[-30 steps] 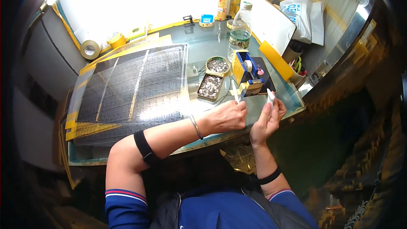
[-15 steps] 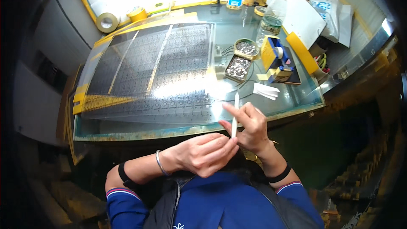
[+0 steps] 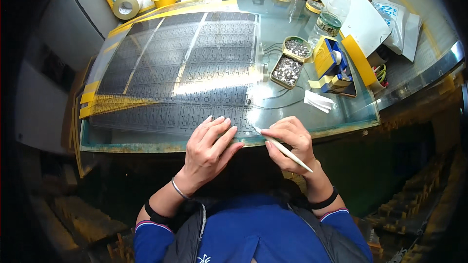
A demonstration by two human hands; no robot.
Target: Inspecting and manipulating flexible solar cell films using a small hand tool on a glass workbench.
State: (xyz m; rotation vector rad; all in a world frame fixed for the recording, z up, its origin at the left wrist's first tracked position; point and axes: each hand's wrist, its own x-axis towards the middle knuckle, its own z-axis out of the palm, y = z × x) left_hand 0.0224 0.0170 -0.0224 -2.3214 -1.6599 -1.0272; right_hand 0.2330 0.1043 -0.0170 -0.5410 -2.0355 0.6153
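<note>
A dark patterned film sheet (image 3: 161,68), printed with rows of small circuit-like shapes, lies on the glass tabletop (image 3: 292,112). My left hand (image 3: 209,146) rests at the film's near edge, its fingers stretched out flat with nothing in them. To the right of it, my right hand (image 3: 292,143) pinches a slim white pen-shaped tool (image 3: 290,155) between thumb and fingers. The tool's thin tip points at the near right corner of the film. Whether that tip touches the film I cannot tell. Its tapered back end sticks out below my hand.
Two small containers of shiny bits (image 3: 286,70) stand beyond my right hand, near a blue and yellow tape dispenser (image 3: 334,65). White paper strips (image 3: 318,101) lie before it. Behind are a clear bottle (image 3: 339,7) and tape rolls (image 3: 126,7). Thin cables (image 3: 287,104) cross the glass.
My left hand has let go of the tool and moved to the film's edge. My right hand has turned the tool into a pen-like hold, tip toward the film. The view has shifted slightly.
</note>
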